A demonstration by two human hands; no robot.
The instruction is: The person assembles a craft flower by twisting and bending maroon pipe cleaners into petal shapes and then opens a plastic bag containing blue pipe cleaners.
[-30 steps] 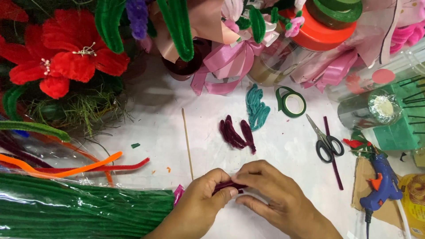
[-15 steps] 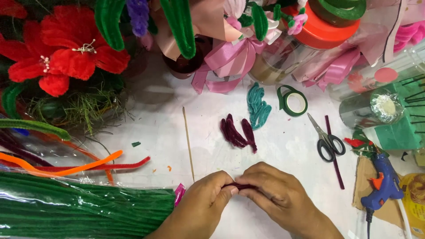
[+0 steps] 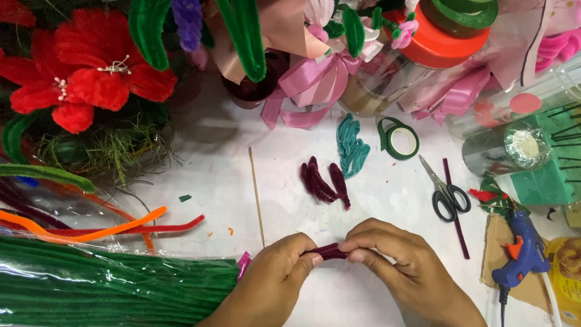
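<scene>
The person is holding a short dark red pipe cleaner [image 3: 330, 251] low in the middle of the frame, just above the white desk [image 3: 212, 175]. The left hand [image 3: 275, 275] is pinching one end with its fingers [image 3: 308, 261] pressed together, and the right hand [image 3: 399, 266] is pinching the other end the same way, so the fuzzy piece is sitting between the two hands. It looks very light and soft on the outside, and it probably has a thin wire inside, so it is likely bending easily and keeping its new shape. It is not slippery, because the fuzz is giving good grip. The best place to hold it seems to be right at the ends, with the fingertips close together, so the middle can fold. A few folded dark red pieces [image 3: 324, 181] are lying on the desk above the hands, near some folded teal pieces [image 3: 352, 148]. A roll of green tape [image 3: 399, 139] is sitting to the right of those, and black scissors [image 3: 446, 194] are lying farther right. A blue glue gun [image 3: 521, 251] is resting at the lower right, and a bag of green pipe cleaners [image 3: 109, 284] is filling the lower left.
</scene>
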